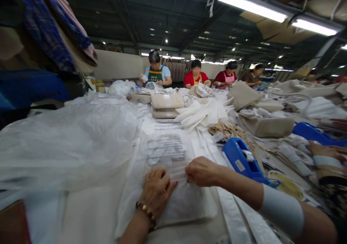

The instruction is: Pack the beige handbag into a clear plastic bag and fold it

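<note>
My left hand (156, 190), with a bead bracelet on the wrist, lies on a clear plastic bag (187, 200) with a white folded item inside, fingers curled down onto it. My right hand (200, 171) is closed in a pinch on the upper edge of the same bag. The bag rests on a stack of similar printed clear bags (165, 148) on the worktable. A blue tape dispenser (244, 161) stands just right of my right forearm.
A big heap of clear plastic sheeting (67, 139) fills the left. Beige cloth bags (167, 101), white folded pieces (202, 115) and brown tags (230, 130) cover the table beyond. Several people sit at the far side. Another person's hand (326, 152) rests at the right.
</note>
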`<state>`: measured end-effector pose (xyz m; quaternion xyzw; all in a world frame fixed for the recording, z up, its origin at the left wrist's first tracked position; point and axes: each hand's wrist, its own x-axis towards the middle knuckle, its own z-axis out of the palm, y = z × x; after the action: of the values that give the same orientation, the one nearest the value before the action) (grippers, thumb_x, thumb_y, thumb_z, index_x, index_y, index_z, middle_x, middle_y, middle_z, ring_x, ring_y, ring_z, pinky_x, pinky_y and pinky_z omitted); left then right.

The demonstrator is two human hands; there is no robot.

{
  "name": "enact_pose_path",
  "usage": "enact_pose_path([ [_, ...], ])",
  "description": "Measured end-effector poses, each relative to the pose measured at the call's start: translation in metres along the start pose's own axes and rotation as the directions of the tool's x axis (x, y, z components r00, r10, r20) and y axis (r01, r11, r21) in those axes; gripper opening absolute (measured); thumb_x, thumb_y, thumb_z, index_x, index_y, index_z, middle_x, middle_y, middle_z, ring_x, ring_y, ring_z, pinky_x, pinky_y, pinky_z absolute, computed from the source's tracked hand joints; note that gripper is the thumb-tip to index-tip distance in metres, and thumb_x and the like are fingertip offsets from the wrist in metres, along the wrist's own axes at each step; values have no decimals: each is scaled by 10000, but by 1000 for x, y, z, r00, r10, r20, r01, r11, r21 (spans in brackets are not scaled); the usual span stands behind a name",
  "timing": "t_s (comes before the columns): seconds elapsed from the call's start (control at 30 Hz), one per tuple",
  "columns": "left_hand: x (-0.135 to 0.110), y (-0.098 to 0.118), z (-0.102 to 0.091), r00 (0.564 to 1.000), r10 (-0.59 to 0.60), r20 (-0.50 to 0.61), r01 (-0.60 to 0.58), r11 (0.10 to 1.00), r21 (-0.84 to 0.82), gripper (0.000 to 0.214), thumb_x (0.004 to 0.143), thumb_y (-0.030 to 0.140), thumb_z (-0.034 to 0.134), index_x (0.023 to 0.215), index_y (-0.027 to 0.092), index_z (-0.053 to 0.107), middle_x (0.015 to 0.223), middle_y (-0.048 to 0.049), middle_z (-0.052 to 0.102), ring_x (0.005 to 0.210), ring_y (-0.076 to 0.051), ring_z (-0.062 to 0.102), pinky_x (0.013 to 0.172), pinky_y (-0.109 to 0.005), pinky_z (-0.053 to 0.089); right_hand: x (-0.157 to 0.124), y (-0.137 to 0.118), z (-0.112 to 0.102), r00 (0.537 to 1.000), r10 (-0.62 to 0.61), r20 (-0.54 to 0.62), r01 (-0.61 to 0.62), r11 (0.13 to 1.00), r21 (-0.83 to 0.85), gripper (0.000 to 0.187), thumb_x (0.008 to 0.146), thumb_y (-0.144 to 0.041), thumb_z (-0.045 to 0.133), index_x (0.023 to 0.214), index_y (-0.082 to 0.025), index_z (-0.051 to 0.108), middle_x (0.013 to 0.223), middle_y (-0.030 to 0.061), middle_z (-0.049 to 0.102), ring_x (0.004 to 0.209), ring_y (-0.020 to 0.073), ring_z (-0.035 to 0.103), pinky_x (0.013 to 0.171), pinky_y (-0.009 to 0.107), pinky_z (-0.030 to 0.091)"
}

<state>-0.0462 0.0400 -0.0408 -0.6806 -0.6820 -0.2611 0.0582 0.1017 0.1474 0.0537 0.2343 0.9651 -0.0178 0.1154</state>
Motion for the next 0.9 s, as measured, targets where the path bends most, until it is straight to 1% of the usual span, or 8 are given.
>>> enact_pose_path([
  [0.2,1,0,0,998,-47,28,48,999,-15,188,833,336,528,718,190,561,853,-34,542,845,-207,481,745,-366,380,7,26,-12,947,319,-33,-319,948,5,488,505,-589,731,708,-147,691,713,130,684,680,277,639,530,286,425],
  [0.3,0,1,-1,997,-61,49,63,998,-22,194,837,339,522,719,191,568,848,-34,545,844,-205,481,755,-367,380,-13,28,-5,882,443,-162,-450,893,-4,421,739,-527,600,832,-121,664,797,150,680,767,280,634,619,321,450],
  [0.37,1,2,-1,995,-75,64,77,997,-22,202,844,342,509,727,191,576,856,-37,549,853,-206,483,766,-369,380,-30,15,17,875,372,-310,-389,921,7,280,895,-332,434,952,-144,633,925,120,673,890,229,614,749,321,448],
  [0.43,3,5,-1,992,-95,86,97,995,-17,205,849,340,498,742,189,587,879,-45,557,876,-213,488,781,-374,381,-43,-6,49,832,70,-551,-117,992,-51,304,914,-276,387,1109,-146,579,1103,113,629,1054,220,549,898,361,405],
  [0.53,10,9,-9,982,-124,140,126,992,-2,189,841,326,508,756,186,602,907,-53,573,899,-220,503,785,-377,386,-52,-33,95,758,-160,-633,16,974,-227,543,861,-404,482,1306,-99,415,1321,145,473,1241,287,385,998,475,307],
  [0.67,9,-1,-46,964,-91,248,92,996,10,82,721,274,653,764,215,618,921,-25,606,917,-212,533,800,-358,390,-50,-39,115,779,-125,-614,-18,975,-222,662,819,-433,540,1364,-119,331,1384,135,394,1288,300,316,1032,535,233],
  [0.73,-2,-16,-66,963,-122,240,116,993,39,287,632,234,707,902,226,612,1013,-50,600,1005,-259,506,863,-415,358,-49,-35,114,780,-114,-615,-5,982,-189,694,815,-429,549,1381,-120,293,1397,138,369,1300,298,297,1046,548,211],
  [0.9,-42,-55,-67,888,-450,100,458,841,-287,226,649,437,584,654,216,540,685,11,526,681,-182,514,655,-305,417,-49,-33,115,781,-78,-620,25,995,-94,693,812,-392,564,1385,-122,282,1408,148,342,1310,303,280,1046,571,224],
])
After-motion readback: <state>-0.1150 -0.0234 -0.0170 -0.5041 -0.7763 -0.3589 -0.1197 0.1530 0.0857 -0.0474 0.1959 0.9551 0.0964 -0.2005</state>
